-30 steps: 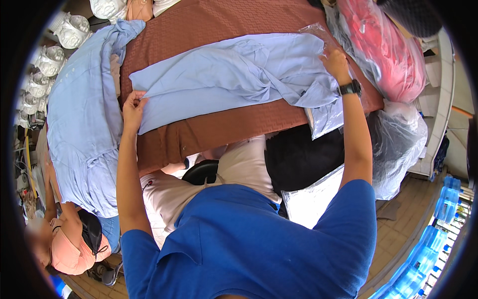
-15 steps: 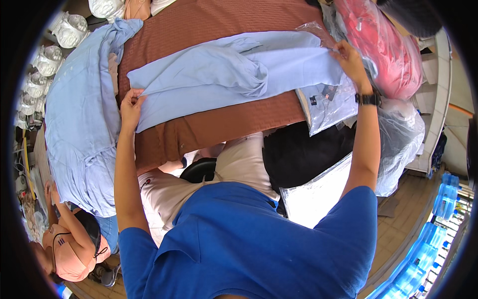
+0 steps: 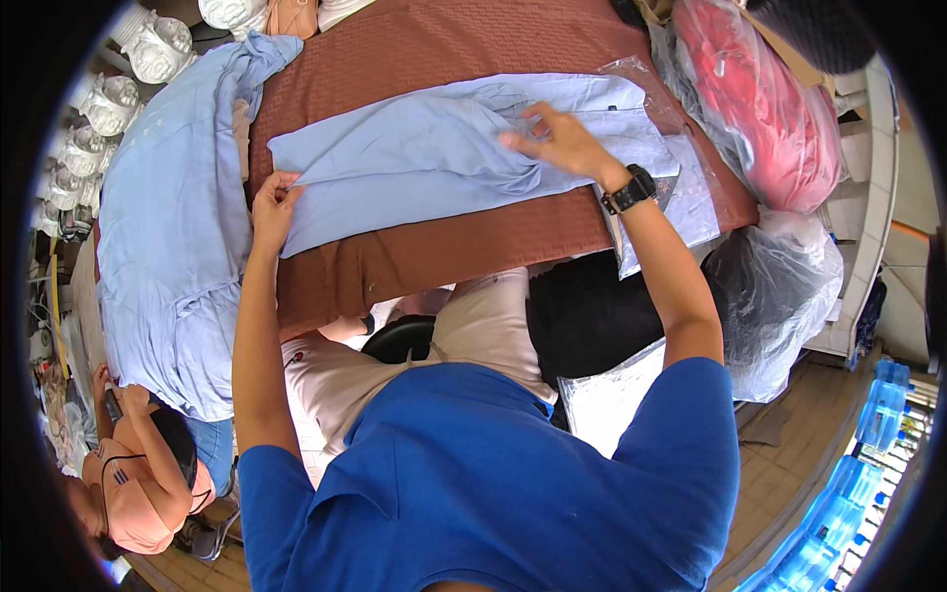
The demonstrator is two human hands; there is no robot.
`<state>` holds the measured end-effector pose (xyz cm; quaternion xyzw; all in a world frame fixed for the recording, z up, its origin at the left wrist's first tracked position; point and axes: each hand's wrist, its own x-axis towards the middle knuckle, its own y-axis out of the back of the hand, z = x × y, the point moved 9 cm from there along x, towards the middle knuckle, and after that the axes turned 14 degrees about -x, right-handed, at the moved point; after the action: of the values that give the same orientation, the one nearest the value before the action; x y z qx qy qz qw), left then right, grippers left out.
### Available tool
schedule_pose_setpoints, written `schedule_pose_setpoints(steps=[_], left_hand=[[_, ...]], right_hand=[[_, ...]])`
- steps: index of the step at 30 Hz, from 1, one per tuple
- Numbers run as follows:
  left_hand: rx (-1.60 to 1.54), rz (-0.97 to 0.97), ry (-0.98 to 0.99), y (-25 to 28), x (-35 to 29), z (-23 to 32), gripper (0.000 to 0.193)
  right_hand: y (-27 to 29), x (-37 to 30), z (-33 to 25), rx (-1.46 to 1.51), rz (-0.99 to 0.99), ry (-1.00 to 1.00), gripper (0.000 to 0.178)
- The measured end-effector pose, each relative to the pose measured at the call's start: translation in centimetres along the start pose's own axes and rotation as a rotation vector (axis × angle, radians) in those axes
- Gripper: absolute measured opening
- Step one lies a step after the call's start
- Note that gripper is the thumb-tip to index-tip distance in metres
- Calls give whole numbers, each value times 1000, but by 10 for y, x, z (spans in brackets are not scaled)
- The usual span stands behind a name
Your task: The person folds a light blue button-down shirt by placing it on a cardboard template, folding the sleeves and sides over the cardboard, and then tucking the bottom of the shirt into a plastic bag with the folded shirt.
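Note:
A light blue shirt point(image 3: 414, 163) lies spread across a brown cloth-covered table point(image 3: 444, 252). My left hand point(image 3: 273, 200) pinches the shirt's near left corner at the table edge. My right hand point(image 3: 560, 138), with a black watch on the wrist, rests flat with fingers apart on the shirt's right part, touching the fabric near a clear plastic bag point(image 3: 681, 187) that lies under the shirt's end.
A heap of light blue garments point(image 3: 168, 227) hangs off the table's left side. Bagged pink cloth point(image 3: 760, 99) lies at the right, a clear plastic sack point(image 3: 779, 296) below it. Another person in an orange top point(image 3: 133, 483) sits lower left. Blue water bottles point(image 3: 868, 464) stand at right.
My right hand has moved left from the shirt's far right end onto its middle-right part and let go of the edge. The shirt now lies flatter. My left hand has stayed at the corner.

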<state>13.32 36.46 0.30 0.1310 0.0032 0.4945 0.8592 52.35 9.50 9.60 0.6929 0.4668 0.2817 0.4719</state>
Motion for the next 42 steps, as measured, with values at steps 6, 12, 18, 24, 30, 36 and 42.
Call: schedule_pose_setpoints(steps=[6,12,18,24,30,36,42], left_hand=[[-53,-24,-8,-7,3,3,13],[-8,-18,-6,-9,2,6,15],[43,-7,-16,-3,2,1,16],[19,4,-12,-5,1,1,16],[-5,-8,-29,-4,2,1,16],[37,-20,-15,-7,2,4,16],[50,12,7,-2,0,0,16]], right_hand=[[18,14,2,62,126,183,54],[-16,18,52,258,73,-132,42],[16,1,9,82,516,63,26],[-4,10,-1,-32,504,230,18],[-6,22,18,278,298,-50,14],[8,3,3,-275,713,74,28],[-31,-23,-92,-435,577,374,48]])
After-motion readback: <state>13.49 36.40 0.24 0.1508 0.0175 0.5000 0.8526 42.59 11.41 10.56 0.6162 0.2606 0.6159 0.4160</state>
